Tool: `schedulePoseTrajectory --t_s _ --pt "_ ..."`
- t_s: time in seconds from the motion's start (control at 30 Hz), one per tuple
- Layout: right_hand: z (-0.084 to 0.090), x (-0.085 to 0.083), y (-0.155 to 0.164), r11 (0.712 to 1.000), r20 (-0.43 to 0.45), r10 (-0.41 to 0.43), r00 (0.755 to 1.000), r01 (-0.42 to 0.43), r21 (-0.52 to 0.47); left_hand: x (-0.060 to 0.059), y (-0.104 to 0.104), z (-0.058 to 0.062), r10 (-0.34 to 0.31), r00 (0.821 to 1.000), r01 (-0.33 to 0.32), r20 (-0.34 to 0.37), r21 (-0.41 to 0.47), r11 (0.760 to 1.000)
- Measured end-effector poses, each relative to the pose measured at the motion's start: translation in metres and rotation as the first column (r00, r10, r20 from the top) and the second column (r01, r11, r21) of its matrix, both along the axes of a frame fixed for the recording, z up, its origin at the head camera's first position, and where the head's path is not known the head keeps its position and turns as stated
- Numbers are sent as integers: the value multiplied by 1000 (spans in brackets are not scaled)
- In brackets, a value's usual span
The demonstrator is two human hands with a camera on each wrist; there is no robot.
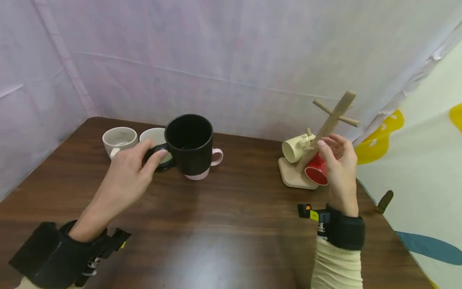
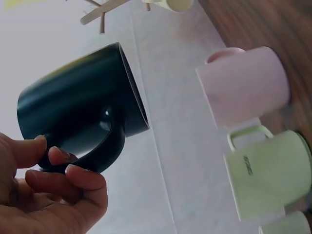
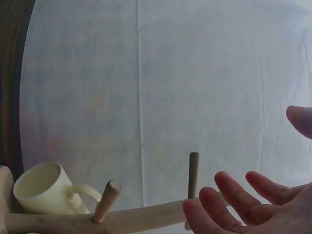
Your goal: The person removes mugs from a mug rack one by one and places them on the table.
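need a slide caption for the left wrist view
Left hand grips a black mug by its handle above pink and green mugs.

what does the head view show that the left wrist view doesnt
Only the head view shows the right hand beside the wooden mug tree, the red mug low on it, the tree's flat base, and the dark wooden table as a whole.

Only the left wrist view shows the curled fingers round the black mug's handle from close up, and grey lettering on a pale green mug.

Both show the left hand holding the black ceramic mug, the pink mug, and the cream mug hanging on the tree.
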State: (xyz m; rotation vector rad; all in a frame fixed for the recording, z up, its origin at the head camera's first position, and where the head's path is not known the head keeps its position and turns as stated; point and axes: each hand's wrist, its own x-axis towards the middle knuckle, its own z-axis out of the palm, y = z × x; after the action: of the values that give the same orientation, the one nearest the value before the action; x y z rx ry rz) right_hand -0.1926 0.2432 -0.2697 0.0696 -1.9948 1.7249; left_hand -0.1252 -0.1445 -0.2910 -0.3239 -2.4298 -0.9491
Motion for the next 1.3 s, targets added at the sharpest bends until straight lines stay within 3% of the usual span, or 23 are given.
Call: schedulePoseTrajectory --t_s 0.23,0.53,0.8,1.03,1.3 --pt "0 -1 4 1000 -23 -9 1000 8 -23 16 -17 -9 80 996 -81 26 2 997" --pt "0 -1 10 999 4 -27 1000 27 -29 23 -27 -20 139 990 -139 13 7 990" --pt "-1 -8 6 993 46 -35 998 30 117 30 -47 -32 212 977 -212 10 9 977" --pt "-2 -8 7 986 75 -4 997 -8 164 30 -61 -42 269 962 -269 57 -7 963" --pt "-4 -10 15 992 64 -31 997 23 122 28 -68 -51 301 950 -301 87 -15 954"
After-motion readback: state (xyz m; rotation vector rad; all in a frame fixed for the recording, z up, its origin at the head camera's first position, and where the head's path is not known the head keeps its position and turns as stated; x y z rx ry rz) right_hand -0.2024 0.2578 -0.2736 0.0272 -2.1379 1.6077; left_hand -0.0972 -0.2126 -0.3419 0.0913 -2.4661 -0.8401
